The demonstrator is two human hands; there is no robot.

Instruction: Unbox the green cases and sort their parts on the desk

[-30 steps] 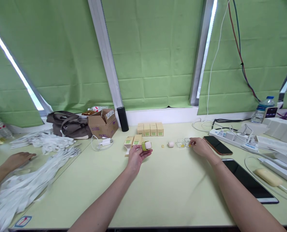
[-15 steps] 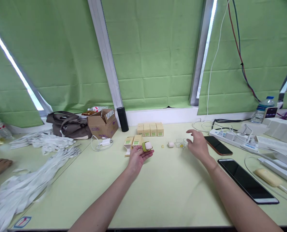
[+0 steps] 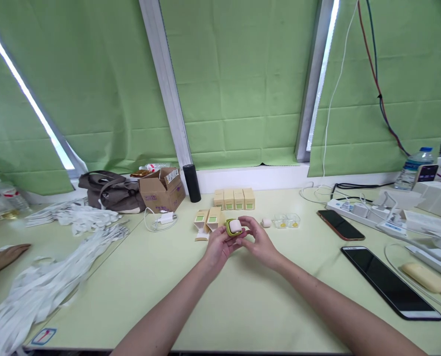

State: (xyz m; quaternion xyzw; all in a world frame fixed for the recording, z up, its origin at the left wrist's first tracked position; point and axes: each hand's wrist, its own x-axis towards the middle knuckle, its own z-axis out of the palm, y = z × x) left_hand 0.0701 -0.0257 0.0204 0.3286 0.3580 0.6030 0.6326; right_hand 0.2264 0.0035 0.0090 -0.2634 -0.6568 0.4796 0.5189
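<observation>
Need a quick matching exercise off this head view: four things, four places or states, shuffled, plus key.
Things
1. green-and-pink item
2. small pink piece
3. cylinder
4. bag

Places or states
A. black, standing upright
B. held in the left hand
C. just left of the open cardboard box
D. just left of the clear container

Pairs: 1-B, 2-D, 3-A, 4-C

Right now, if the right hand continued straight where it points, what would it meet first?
Probably the green-and-pink item in the left hand; whether the right hand already touches it is unclear.
</observation>
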